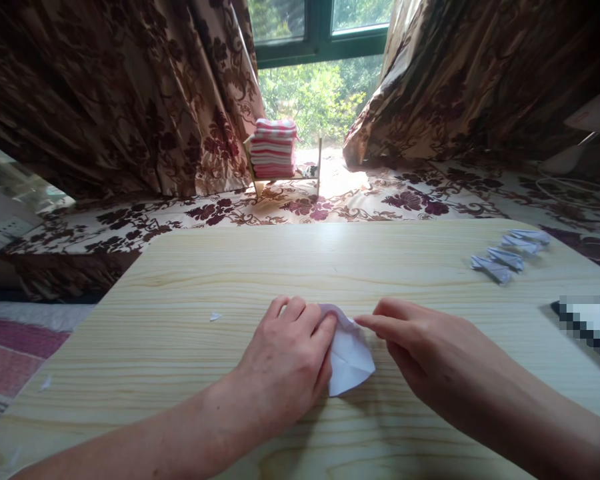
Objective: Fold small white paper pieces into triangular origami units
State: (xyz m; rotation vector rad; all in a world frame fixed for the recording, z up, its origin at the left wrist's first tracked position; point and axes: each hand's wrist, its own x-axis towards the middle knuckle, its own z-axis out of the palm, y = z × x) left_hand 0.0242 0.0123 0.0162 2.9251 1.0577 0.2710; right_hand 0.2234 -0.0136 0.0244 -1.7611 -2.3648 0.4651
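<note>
A small white folded paper point(349, 357) lies on the pale wooden table point(300, 267) near its front middle. My left hand point(287, 360) rests over the paper's left side, fingers curled and pressing it down. My right hand point(415, 340) comes in from the right, its fingertips pinched together on the paper's upper edge. Part of the paper is hidden under my left fingers.
Three folded paper pieces point(510, 252) lie in a row at the table's far right. A tiny paper scrap point(215, 316) sits left of my hands. A blurred-out object point(590, 327) lies at the right edge. A striped stack on a small rack point(275, 148) stands by the window, curtains either side.
</note>
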